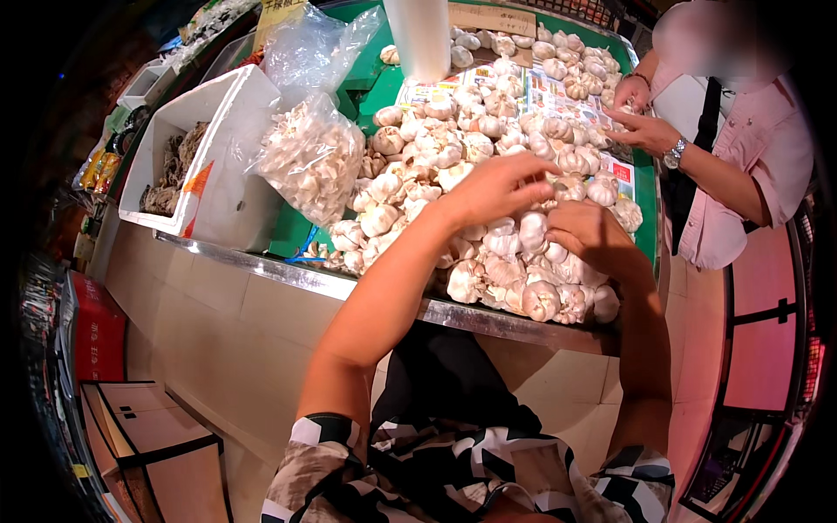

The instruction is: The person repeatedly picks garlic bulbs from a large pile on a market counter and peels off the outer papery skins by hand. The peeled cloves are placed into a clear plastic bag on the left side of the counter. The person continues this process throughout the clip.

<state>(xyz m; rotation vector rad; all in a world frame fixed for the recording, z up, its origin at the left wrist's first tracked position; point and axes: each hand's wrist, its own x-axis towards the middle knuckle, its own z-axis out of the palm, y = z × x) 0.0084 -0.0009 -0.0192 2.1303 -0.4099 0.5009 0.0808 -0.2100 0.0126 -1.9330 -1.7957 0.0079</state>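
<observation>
Garlic bulbs [503, 268] are heaped in front of me on a green-covered display table. My left hand [507, 186] reaches in over the middle of the pile, its fingers curved downward among the bulbs. Close to its fingertips, my right hand [592, 235] rests low over the right part of the heap with bent fingers. Whether either hand grips a bulb is hidden by the fingers and the garlic around them. Just left of the pile stands a clear plastic bag [310, 160] filled with loose garlic cloves or peelings.
A white foam box [255, 157] with dark, root-like goods sits at the table's left end. Behind are a roll of clear plastic bags [418, 39] and a cardboard sign [494, 18] with writing. At right, another person's hands [644, 131] handle garlic. A metal edge [497, 320] fronts the table.
</observation>
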